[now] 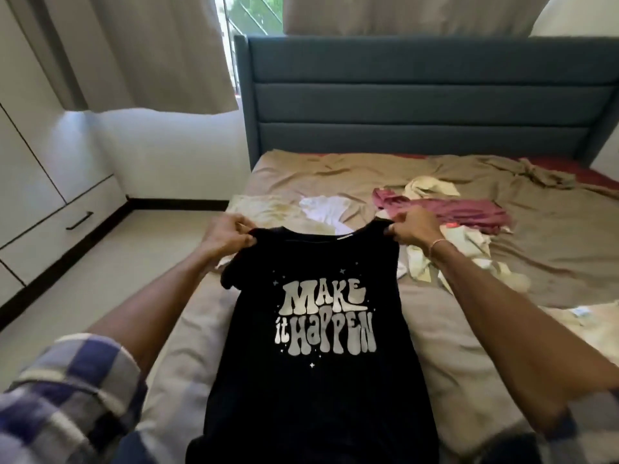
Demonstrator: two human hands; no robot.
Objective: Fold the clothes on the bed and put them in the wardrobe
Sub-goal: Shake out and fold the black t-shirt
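Observation:
A black T-shirt [318,390] with white lettering hangs stretched out in front of me above the bed [552,236]. My left hand [226,234] pinches its left shoulder and my right hand [413,229] pinches its right shoulder. Its left sleeve droops below my left hand. Beyond it on the tan sheet lie a maroon garment [452,209], a white garment [325,207], a cream garment [430,187] and a pale yellow one [264,205]. The wardrobe [30,169] with white doors stands at the left.
A grey-blue padded headboard [418,102] closes the far end of the bed. Beige curtains [140,51] hang over the window at the back. A strip of light floor [110,262] runs between wardrobe and bed. More pale cloth [469,259] lies right of my right wrist.

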